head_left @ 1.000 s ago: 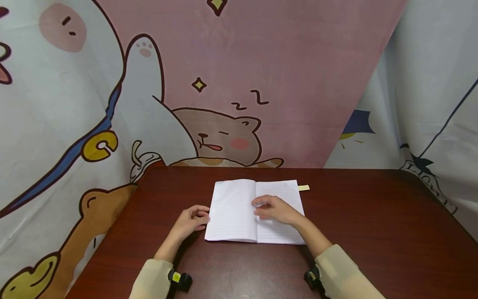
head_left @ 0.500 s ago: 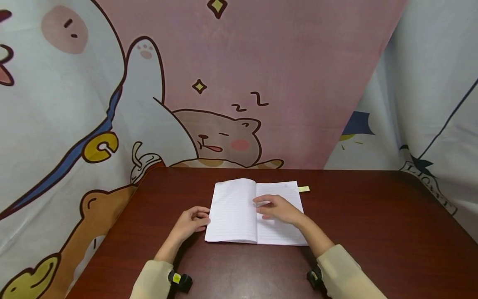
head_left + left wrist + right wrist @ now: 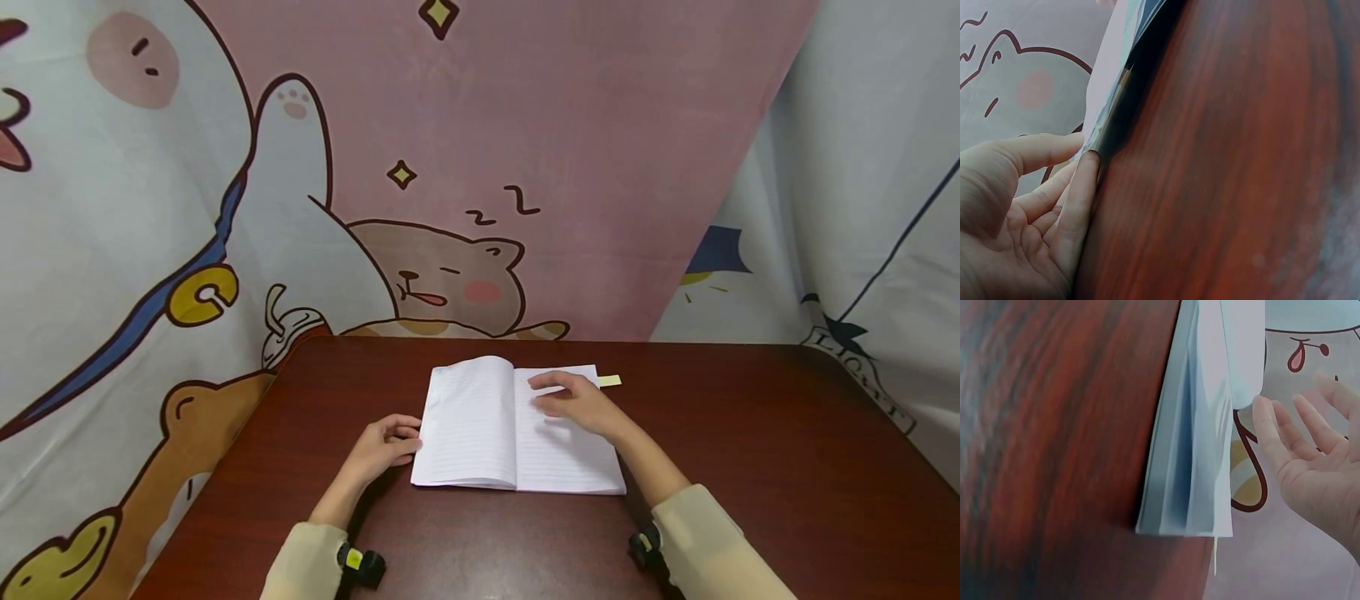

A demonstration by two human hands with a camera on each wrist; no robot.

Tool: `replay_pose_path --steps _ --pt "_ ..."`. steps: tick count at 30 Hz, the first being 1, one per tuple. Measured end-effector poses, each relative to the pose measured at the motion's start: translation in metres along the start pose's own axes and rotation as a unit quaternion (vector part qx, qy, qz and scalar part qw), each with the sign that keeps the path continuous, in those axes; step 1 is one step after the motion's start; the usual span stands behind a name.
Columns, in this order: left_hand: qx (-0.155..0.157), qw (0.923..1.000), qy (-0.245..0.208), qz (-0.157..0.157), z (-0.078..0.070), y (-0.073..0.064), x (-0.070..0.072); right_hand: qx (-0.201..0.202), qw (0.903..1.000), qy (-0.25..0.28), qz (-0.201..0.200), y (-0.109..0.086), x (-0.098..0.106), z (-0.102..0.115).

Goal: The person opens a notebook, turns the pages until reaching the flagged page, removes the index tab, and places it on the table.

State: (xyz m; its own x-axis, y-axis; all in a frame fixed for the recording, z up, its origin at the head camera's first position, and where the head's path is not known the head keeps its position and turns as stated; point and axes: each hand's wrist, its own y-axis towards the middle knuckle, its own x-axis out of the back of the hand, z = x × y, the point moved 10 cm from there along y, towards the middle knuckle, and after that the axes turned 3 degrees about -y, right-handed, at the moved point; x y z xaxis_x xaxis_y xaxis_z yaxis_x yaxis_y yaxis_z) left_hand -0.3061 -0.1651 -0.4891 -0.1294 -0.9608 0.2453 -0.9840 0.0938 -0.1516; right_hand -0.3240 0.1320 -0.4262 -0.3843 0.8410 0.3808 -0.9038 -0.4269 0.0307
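A lined notebook (image 3: 467, 425) lies spread out on the table, its left page bowed up along the middle fold. My left hand (image 3: 381, 450) is at the notebook's left edge. In the left wrist view, that hand's thumb and fingertips (image 3: 1088, 161) pinch the edge of the pages. Over the right page hovers my right hand (image 3: 576, 404), holding nothing, fingers spread and gently bent. The right wrist view shows its fingers apart from the notebook's page stack (image 3: 1200, 456), whose sheets fan slightly at the side.
A pale yellow tab (image 3: 610, 381) sticks out from the notebook's upper right side. The dark reddish wooden table (image 3: 750, 467) extends around the notebook. Behind it hangs a cartoon-printed cloth (image 3: 600, 167). Each wrist carries a small black camera (image 3: 363, 565).
My right hand has moved right and slightly up, from near the middle fold to over the right page. My left hand stays at the left edge.
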Motion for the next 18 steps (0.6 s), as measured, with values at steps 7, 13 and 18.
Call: replay_pose_path --steps 7,13,18 --pt "0.001 1.0 0.005 0.0 -0.002 -0.002 0.001 0.029 0.9984 -0.028 -0.039 -0.002 0.019 0.003" --pt "-0.002 0.9999 0.01 0.004 -0.002 -0.004 0.0 0.017 0.9971 -0.021 -0.072 -0.006 0.034 -0.005" --pt "-0.009 0.9998 0.011 0.01 -0.003 -0.003 0.0 0.004 0.9944 -0.022 -0.104 -0.009 0.051 -0.012"
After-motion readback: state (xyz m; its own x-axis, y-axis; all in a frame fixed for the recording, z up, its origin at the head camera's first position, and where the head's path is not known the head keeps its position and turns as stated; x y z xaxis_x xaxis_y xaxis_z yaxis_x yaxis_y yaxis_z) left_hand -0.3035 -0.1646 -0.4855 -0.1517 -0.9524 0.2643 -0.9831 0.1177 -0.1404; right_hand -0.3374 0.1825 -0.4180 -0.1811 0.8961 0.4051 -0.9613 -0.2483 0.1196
